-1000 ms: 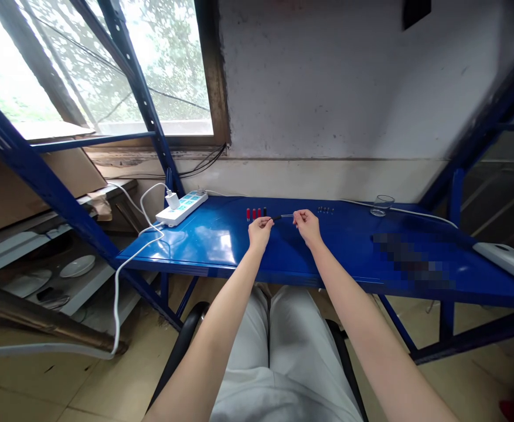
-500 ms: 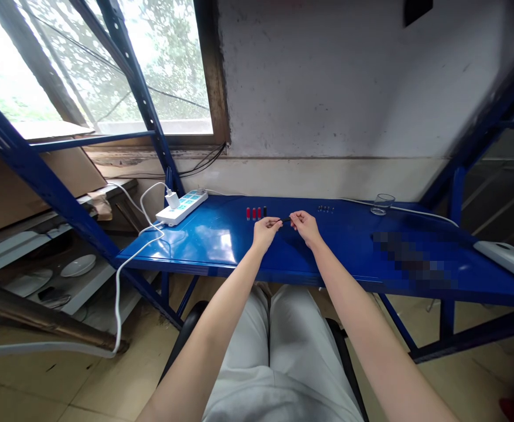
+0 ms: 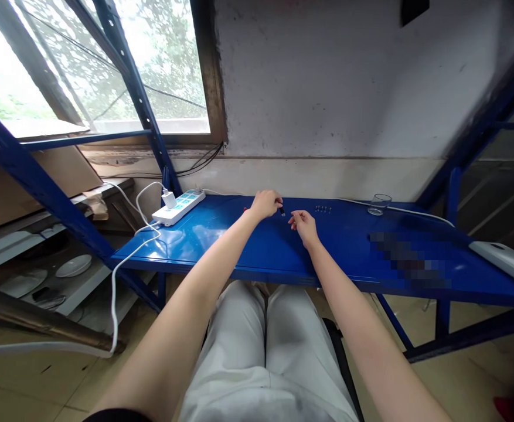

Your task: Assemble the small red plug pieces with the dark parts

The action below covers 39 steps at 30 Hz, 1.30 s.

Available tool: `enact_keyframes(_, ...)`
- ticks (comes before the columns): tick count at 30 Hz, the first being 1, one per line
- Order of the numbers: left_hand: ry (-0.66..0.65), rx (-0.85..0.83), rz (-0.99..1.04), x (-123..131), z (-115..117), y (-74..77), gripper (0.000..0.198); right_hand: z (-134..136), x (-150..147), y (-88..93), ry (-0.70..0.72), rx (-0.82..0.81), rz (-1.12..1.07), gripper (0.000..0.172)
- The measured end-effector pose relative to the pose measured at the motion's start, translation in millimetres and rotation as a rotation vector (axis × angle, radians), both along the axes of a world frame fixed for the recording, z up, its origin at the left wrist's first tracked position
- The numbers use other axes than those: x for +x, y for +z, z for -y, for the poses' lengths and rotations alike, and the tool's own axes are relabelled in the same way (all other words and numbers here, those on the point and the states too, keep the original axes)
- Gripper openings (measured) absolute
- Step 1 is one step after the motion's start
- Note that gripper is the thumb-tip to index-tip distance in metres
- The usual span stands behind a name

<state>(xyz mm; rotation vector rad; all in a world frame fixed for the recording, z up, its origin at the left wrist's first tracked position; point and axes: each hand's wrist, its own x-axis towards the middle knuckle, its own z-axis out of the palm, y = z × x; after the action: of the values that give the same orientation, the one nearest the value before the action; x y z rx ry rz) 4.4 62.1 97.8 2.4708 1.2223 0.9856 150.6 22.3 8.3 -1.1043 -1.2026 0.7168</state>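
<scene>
My left hand is over the blue table, its fingertips closed on a small black stick with a pale lower end. The stick points down toward the tabletop; whether it touches cannot be told. To its right, my right hand has its fingers curled together, and anything between them is too small to make out. A bit of a red stick peeks out by my left wrist, which hides whatever else stands there. Several tiny metallic pieces sit in rows beyond my right hand.
A white power strip with a plugged-in charger lies at the table's left end, its cable hanging over the edge. A clear glass stands at the back right. A blurred dark item and a white object lie farther right.
My left hand has moved up and away from me, now covering most of the red sticks. My right hand has stayed nearly in place; the black piece no longer spans both hands.
</scene>
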Motion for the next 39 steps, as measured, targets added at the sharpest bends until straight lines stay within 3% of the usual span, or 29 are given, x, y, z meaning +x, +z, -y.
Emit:
enact_keyframes(3, 0.032, -0.031, -0.084, -1, -9, 4.8, 0.022, 2, 2, 0.4, -0.043, -0.011, 0.017, 0.026)
enact_keyframes(6, 0.044, -0.025, -0.135, -2, -13, -0.8, 0.027, 4, 2, 2.0, -0.033, -0.026, 0.034, 0.022)
enact_keyframes(11, 0.08, 0.043, -0.222, -4, -17, -10.2, 0.02, 5, 0, 2.6, -0.036, -0.039, 0.051, 0.019)
enact_keyframes(18, 0.106, 0.025, -0.286, -6, -19, -11.9, 0.017, 7, 0, 5.1, -0.037, -0.046, 0.085, 0.018)
enact_keyframes(27, 0.165, 0.06, -0.625, -8, -17, -11.1, 0.029, 7, -1, 5.4, -0.035, -0.044, 0.069, 0.016)
enact_keyframes(39, 0.173, 0.081, -0.643, -8, -19, -14.4, 0.027, 8, 0, 5.5, -0.039, -0.043, 0.099, 0.017)
